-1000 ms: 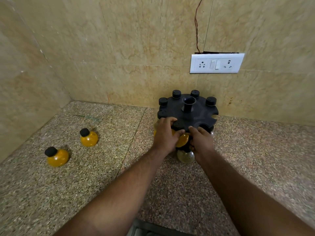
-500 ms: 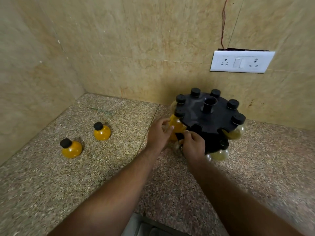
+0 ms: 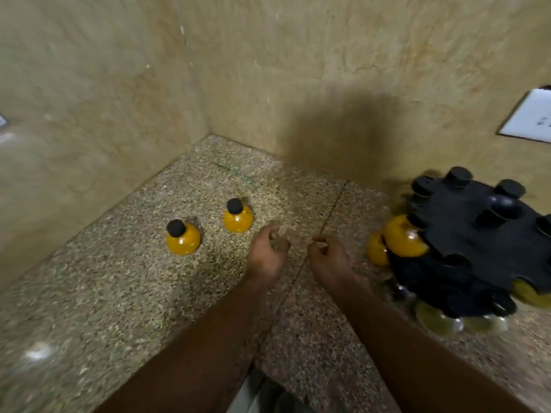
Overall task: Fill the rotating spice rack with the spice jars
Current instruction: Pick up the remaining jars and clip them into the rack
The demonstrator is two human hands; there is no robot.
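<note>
Both hands hang over the speckled stone counter (image 3: 89, 293), side by side and a little apart, between the loose jars and the rack. The left hand (image 3: 268, 254) has its fingers loosely curled and holds nothing. The right hand (image 3: 331, 260) looks the same, fingers bent inward and empty, though the blur makes the fingertips hard to read. Neither hand touches a jar or the rack.

Two round jars of yellow spice with black caps stand upright on the counter to the left of the hands. The near jar (image 3: 182, 238) is further left, and the far jar (image 3: 237, 217) stands just beyond it, close to the left hand's fingers but apart from them.

The black spice rack (image 3: 477, 239) stands at the right, near the back wall (image 3: 328, 70). A yellow jar (image 3: 404, 236) hangs in a slot at its left edge, with a second yellow jar (image 3: 376, 248) just beside and below it. Black caps stick up around the top disc, and paler jars (image 3: 435, 320) sit in the lower tier at the front. A white switch plate (image 3: 530, 117) shows on the wall at the right edge
</note>
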